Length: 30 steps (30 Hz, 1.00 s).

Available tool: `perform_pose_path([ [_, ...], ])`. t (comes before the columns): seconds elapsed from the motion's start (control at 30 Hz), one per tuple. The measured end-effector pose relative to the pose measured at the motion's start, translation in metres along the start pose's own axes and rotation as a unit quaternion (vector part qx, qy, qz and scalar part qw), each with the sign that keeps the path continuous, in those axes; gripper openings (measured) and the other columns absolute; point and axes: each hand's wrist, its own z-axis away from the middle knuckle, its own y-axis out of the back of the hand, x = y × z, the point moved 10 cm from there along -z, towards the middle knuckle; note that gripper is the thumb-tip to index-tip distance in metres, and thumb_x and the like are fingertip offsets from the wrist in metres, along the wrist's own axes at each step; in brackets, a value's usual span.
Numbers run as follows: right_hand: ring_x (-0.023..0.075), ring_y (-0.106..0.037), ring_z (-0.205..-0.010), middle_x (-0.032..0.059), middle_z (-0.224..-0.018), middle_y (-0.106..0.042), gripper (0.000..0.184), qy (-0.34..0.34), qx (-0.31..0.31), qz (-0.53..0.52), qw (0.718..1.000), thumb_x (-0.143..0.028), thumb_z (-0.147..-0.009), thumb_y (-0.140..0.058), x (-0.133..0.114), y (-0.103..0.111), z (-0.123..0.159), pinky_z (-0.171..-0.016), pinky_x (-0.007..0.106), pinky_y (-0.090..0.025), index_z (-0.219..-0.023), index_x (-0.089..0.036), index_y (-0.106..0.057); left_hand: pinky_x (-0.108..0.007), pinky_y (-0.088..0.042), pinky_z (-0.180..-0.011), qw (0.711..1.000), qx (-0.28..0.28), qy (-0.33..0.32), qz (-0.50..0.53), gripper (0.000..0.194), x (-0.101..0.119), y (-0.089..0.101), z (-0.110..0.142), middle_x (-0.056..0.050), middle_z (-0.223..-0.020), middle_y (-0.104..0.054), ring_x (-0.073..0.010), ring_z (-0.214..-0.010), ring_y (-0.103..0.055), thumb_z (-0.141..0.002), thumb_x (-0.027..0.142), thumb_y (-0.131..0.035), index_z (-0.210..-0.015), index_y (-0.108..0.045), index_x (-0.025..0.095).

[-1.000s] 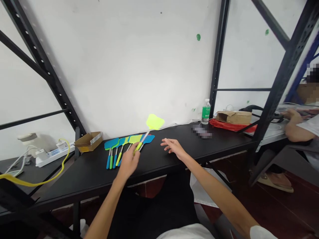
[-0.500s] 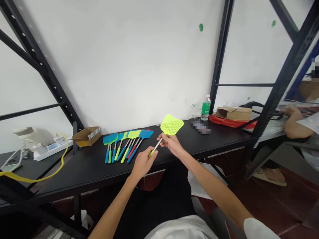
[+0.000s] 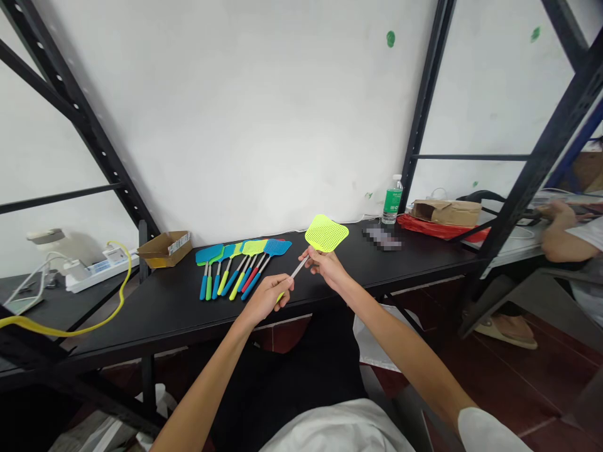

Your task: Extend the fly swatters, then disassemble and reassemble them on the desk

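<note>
Right hand [image 3: 325,263] has moved onto the yellow-green swatter [image 3: 326,233], held over the black table [image 3: 179,304];
head view: it pinches the shaft; left hand [image 3: 269,297] wraps the handle; long axis slants forward-right, blade nearer the right hand.

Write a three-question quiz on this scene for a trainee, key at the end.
1. At which end of the yellow-green swatter is the left hand?
A) head end
B) handle end
C) neither

2. True or false: the bottle with the green label stands upright.

3. Count: how many red handles show in the row of swatters lying on the black table?

Key: 1. B; 2. True; 3. One
</note>
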Motion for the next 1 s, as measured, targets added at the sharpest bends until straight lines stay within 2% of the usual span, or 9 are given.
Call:
perform_pose_path([
  [0.17, 0.0110, -0.059, -0.064, 0.0070, -0.088, -0.074, 0.042, -0.003, 0.006, -0.017, 1.000, -0.058, -0.072, -0.075, -0.001, 0.005, -0.003, -0.049, 0.020, -0.039, -0.079, -0.018, -0.068, -0.023, -0.028, -0.044, 0.998, -0.027, 0.028, 0.058, 0.039, -0.001, -0.003, 0.003, 0.001, -0.048, -0.051, -0.0106, -0.043, -0.040, -0.092, 0.052, -0.046, -0.077, -0.055, 0.017],
  [0.3, 0.0106, -0.058, -0.061, 0.0058, -0.088, -0.073, 0.042, -0.004, 0.073, -0.050, 0.996, -0.058, -0.069, -0.078, -0.005, 0.039, -0.010, -0.049, 0.020, -0.040, -0.080, -0.019, -0.066, -0.023, -0.031, -0.045, 0.996, -0.058, 0.046, 0.058, 0.044, -0.005, -0.003, 0.007, -0.001, -0.052, -0.054, -0.0108, -0.045, -0.042, -0.092, 0.055, -0.045, -0.077, -0.058, 0.016],
  [0.4, 0.0101, -0.057, -0.061, 0.0050, -0.087, -0.073, 0.040, -0.002, 0.097, -0.059, 0.994, -0.055, -0.068, -0.080, -0.010, 0.062, -0.013, -0.049, 0.019, -0.040, -0.080, -0.019, -0.067, -0.024, -0.036, -0.050, 0.998, -0.060, 0.021, -0.028, 0.043, 0.001, 0.003, 0.008, -0.001, -0.058, -0.057, -0.0120, -0.050, -0.048, -0.092, 0.055, -0.045, -0.078, -0.059, 0.017],
  [0.5, 0.0097, -0.057, -0.061, 0.0048, -0.088, -0.073, 0.038, 0.000, 0.111, -0.061, 0.992, -0.052, -0.069, -0.081, -0.015, 0.076, -0.014, -0.048, 0.019, -0.041, -0.081, -0.019, -0.068, -0.025, -0.038, -0.054, 0.987, -0.034, -0.018, -0.154, 0.042, 0.016, 0.015, 0.010, 0.000, -0.064, -0.060, -0.0129, -0.053, -0.050, -0.093, 0.054, -0.042, -0.078, -0.059, 0.019],
  [0.67, 0.0097, -0.057, -0.060, 0.0056, -0.094, -0.073, 0.033, 0.013, 0.153, -0.055, 0.987, -0.049, -0.072, -0.079, -0.022, 0.089, -0.012, -0.047, 0.020, -0.041, -0.083, -0.019, -0.068, -0.026, -0.034, -0.058, 0.934, 0.045, -0.073, -0.348, 0.043, 0.042, 0.037, 0.019, 0.000, -0.065, -0.063, -0.0158, -0.058, -0.053, -0.096, 0.051, -0.038, -0.072, -0.057, 0.021],
  [0.8, 0.0098, -0.058, -0.059, 0.0063, -0.094, -0.073, 0.032, 0.026, 0.159, -0.033, 0.986, -0.049, -0.074, -0.076, -0.028, 0.085, -0.013, -0.045, 0.020, -0.041, -0.083, -0.019, -0.069, -0.027, -0.032, -0.058, 0.910, 0.073, -0.065, -0.404, 0.042, 0.041, 0.048, 0.021, 0.000, -0.066, -0.064, -0.0183, -0.061, -0.056, -0.096, 0.050, -0.037, -0.074, -0.060, 0.023],
  [1.0, 0.0079, -0.052, -0.051, 0.0050, -0.081, -0.070, 0.037, 0.039, 0.193, 0.005, 0.980, -0.050, -0.068, -0.081, -0.022, 0.083, -0.012, -0.040, 0.020, -0.039, -0.082, -0.018, -0.070, -0.028, -0.031, -0.058, 0.894, 0.113, -0.060, -0.430, 0.037, 0.040, 0.061, 0.025, -0.002, -0.068, -0.065, -0.0198, -0.064, -0.056, -0.094, 0.048, -0.041, -0.082, -0.068, 0.024],
])
